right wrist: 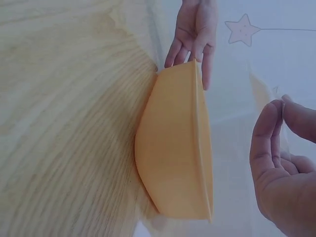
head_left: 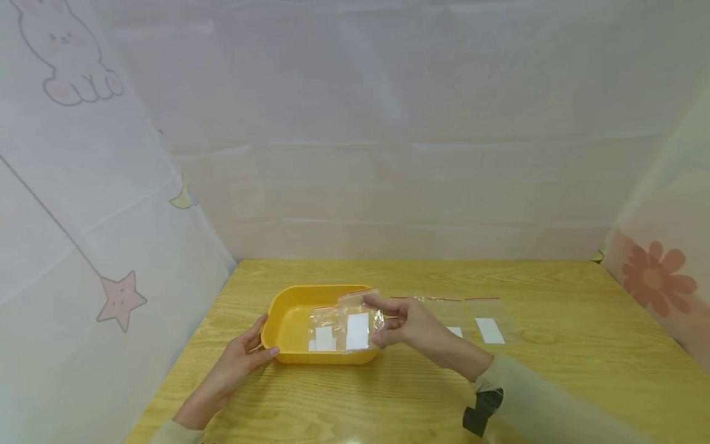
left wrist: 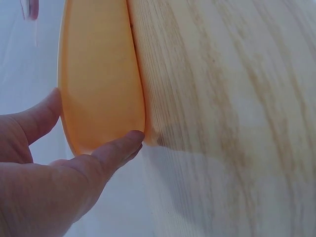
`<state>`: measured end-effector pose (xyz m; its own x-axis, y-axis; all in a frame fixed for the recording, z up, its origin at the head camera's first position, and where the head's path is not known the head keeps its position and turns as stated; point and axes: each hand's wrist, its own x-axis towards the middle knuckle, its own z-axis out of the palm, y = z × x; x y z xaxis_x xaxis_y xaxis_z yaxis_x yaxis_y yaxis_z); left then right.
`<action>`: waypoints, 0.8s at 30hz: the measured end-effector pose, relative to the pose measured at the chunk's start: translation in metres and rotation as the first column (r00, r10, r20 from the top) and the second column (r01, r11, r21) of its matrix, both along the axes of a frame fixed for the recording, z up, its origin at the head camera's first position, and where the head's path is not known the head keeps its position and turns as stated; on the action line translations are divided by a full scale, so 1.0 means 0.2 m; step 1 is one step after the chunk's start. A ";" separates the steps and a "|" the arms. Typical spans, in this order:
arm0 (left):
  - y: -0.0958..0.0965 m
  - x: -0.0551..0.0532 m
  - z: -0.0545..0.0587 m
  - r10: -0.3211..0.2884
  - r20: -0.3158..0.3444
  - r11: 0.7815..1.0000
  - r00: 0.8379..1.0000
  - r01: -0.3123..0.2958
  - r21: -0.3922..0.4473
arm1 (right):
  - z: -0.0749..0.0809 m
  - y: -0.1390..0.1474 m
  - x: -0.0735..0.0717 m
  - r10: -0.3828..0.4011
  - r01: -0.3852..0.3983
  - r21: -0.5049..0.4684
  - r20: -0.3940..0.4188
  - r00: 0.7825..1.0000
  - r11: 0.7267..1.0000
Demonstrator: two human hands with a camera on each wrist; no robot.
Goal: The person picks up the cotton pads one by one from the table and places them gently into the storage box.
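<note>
A yellow plastic basin (head_left: pixel 291 354) stands on the table, and my left hand (head_left: pixel 240 362) grips its left end, thumb at the rim. In the left wrist view that hand (left wrist: pixel 69 182) spans the basin's end wall (left wrist: pixel 101 89). Over the basin's right side my right hand (head_left: pixel 407 324) pinches a clear zip bag (head_left: pixel 357 331) with a white card inside. The right wrist view shows thumb and fingers (right wrist: pixel 265 128) together at the bag's edge, above the rim. Another zip bag (head_left: pixel 324 338) with white pieces lies in the basin, partly covered by the held one.
Right of the basin, more clear zip bags with red seals lie on the wooden table (head_left: pixel 566 370): one (head_left: pixel 490 330) holds a white card, and another (head_left: pixel 432 308) is partly behind my right hand. Printed cloth walls (head_left: pixel 388 185) enclose the table's back and sides.
</note>
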<state>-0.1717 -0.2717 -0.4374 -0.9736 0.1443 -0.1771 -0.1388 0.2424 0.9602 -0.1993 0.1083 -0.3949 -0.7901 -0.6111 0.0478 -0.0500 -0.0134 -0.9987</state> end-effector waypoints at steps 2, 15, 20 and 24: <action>0.00 0.00 0.00 -0.004 -0.003 1.000 1.000 0.004 -0.001 | 0.00 -0.03 -0.03 -0.006 0.006 0.005 -0.003 1.000 1.000; 0.01 0.00 0.00 0.005 0.000 1.000 1.000 -0.005 -0.007 | -0.09 -0.25 -0.20 -0.054 0.053 0.070 0.005 0.999 0.996; 0.01 0.00 0.00 0.009 0.005 1.000 1.000 -0.009 -0.003 | -0.11 -0.31 -0.22 -0.072 0.071 0.082 0.013 0.997 0.994; 0.01 0.01 0.01 0.006 0.003 1.000 1.000 -0.006 -0.013 | -0.13 -0.34 -0.23 -0.088 0.085 0.079 0.029 0.996 0.993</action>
